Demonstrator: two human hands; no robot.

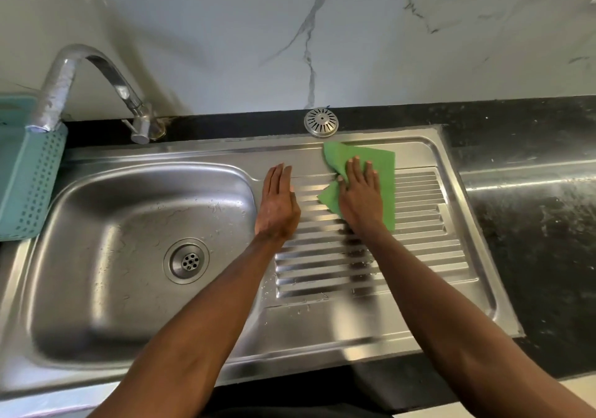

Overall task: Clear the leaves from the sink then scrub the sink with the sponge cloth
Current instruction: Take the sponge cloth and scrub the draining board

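Stainless steel sink set in a black stone counter, with a ribbed steel draining board to the right of the basin. Basin holds scattered water drops and a round steel drain; no leaves visible in it. Right hand lies flat, palm down, fingers spread slightly, pressing a green sponge cloth against the far part of the draining board; not a closed grasp, the cloth is pinned under the palm. Cloth is partly folded, one corner poking out to the left of the thumb, its far edge near the board's raised rim. Left hand rests flat and open, fingers together, on the strip between basin and ribs, holding nothing, just beside the right hand but apart from the cloth. Round perforated steel drain cover sits on the counter behind the cloth. Curved chrome tap stands at the back left, beside a teal perforated plastic basket. White marble-veined wall behind.
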